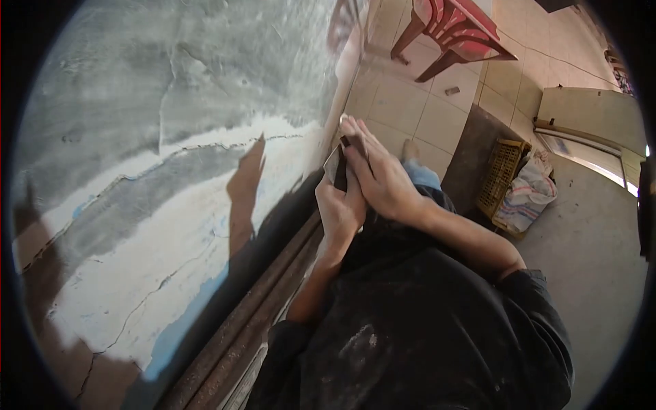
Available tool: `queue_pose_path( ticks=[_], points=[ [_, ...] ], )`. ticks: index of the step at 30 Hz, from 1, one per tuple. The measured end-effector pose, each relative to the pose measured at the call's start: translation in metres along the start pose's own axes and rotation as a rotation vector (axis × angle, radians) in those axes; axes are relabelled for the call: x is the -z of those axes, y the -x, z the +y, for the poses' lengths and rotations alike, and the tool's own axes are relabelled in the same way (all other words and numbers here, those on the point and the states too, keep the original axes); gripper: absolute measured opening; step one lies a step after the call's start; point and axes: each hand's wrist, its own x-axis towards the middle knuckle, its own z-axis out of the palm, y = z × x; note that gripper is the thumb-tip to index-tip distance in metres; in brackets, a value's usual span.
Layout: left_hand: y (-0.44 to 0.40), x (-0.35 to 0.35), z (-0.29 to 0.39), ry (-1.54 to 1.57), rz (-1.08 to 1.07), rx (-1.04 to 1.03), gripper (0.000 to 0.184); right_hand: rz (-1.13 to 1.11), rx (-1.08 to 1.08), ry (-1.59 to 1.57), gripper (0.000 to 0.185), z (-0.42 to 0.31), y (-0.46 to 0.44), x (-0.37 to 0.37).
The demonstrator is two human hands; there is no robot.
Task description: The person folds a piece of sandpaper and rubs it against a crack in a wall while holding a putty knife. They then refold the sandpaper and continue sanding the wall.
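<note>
In front of my chest, both hands come together beside the wall. My left hand (337, 208) is closed round a thin, flat sheet with a dark face and a pale grey edge (333, 162); its exact kind does not show clearly. Against the same sheet lies my right hand (388, 181), its fingers long and close together, with a dark bit of the sheet showing between fingers and thumb. The palms hide most of the sheet. To the left stands a wall (225, 82) with grey smeared patches, white areas, peeling blue paint and long cracks.
Brown pipes (239, 307) run along the wall's foot. Ahead on the tiled floor (393, 102) stands a red plastic chair (454, 31). To the right are a yellow crate (499, 179), a white striped sack (529, 195) and a pale panel-like piece (584, 119).
</note>
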Motion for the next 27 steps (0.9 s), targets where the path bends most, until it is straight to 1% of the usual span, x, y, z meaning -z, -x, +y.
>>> queue_pose_path(
  ticks=[1, 2, 4, 7, 8, 10, 11, 12, 13, 14, 15, 16, 17, 19, 20, 21, 22, 23, 25, 26, 27],
  points=[
    [-0.001, -0.003, 0.005, -0.042, 0.042, 0.01, 0.036, -0.014, -0.038, 0.009, 0.048, 0.001, 0.0, -0.002],
    [-0.004, 0.006, 0.005, -0.053, 0.082, -0.047, 0.031, -0.047, 0.007, 0.003, 0.049, -0.005, 0.002, -0.008],
    [-0.009, 0.015, 0.003, 0.078, 0.035, 0.112, 0.03, -0.109, 0.058, -0.009, 0.049, -0.007, 0.012, -0.012],
    [0.0, -0.004, 0.004, -0.021, 0.122, -0.061, 0.027, -0.075, 0.014, 0.048, 0.051, 0.001, 0.004, -0.006],
    [-0.003, -0.002, 0.003, 0.013, 0.091, -0.01, 0.027, -0.071, -0.007, 0.043, 0.051, 0.003, 0.003, -0.007],
    [-0.009, 0.013, -0.002, 0.06, 0.029, 0.107, 0.029, -0.084, 0.063, 0.068, 0.05, 0.004, 0.009, -0.012],
    [-0.007, 0.012, -0.007, 0.025, 0.035, 0.038, 0.028, -0.084, 0.103, 0.085, 0.049, 0.005, 0.011, -0.012],
    [-0.003, 0.009, -0.007, -0.141, 0.07, 0.015, 0.027, -0.149, -0.053, 0.051, 0.047, 0.01, 0.005, -0.008],
    [-0.002, 0.006, -0.005, -0.186, 0.081, -0.106, 0.028, -0.214, -0.207, 0.023, 0.045, 0.019, -0.011, 0.0],
    [0.001, 0.004, 0.0, -0.23, 0.089, -0.223, 0.028, -0.196, -0.337, -0.119, 0.043, 0.033, -0.023, 0.006],
    [0.002, 0.009, 0.008, -0.184, 0.103, -0.106, 0.028, -0.158, -0.467, -0.259, 0.042, 0.047, -0.036, 0.012],
    [0.002, 0.018, 0.019, -0.142, 0.114, 0.018, 0.027, -0.03, -0.57, -0.518, 0.04, 0.07, -0.042, 0.01],
    [0.0, 0.03, 0.023, -0.032, 0.215, 0.037, 0.026, 0.105, -0.671, -0.779, 0.038, 0.083, -0.042, 0.007],
    [-0.003, 0.053, 0.033, 0.196, 0.424, 0.041, 0.026, 0.137, -0.863, -1.03, 0.034, 0.08, -0.041, 0.006],
    [-0.003, 0.065, 0.041, 0.217, 0.49, -0.035, 0.037, 0.156, -0.954, -1.155, 0.031, 0.079, -0.041, 0.005],
    [-0.001, 0.07, 0.054, 0.246, 0.624, -0.133, 0.031, 0.148, -0.938, -1.173, 0.033, 0.082, -0.042, -0.003],
    [0.005, 0.094, 0.06, 0.314, 0.556, -0.238, 0.029, 0.141, -0.926, -1.19, 0.036, 0.088, -0.042, -0.02],
    [0.011, 0.105, 0.078, 0.469, 0.398, -0.345, 0.03, 0.136, -0.911, -1.206, 0.038, 0.09, -0.044, -0.038],
    [0.011, 0.123, 0.1, 0.374, 0.329, -0.599, 0.027, 0.136, -0.857, -1.074, 0.032, 0.081, -0.052, -0.071],
    [0.008, 0.128, 0.113, 0.369, 0.275, -0.762, 0.021, 0.126, -0.812, -1.009, 0.035, 0.08, -0.058, -0.091],
    [0.006, 0.136, 0.123, 0.404, 0.121, -0.828, 0.018, 0.183, -0.743, -0.966, 0.034, 0.061, -0.06, -0.103]
  ],
)
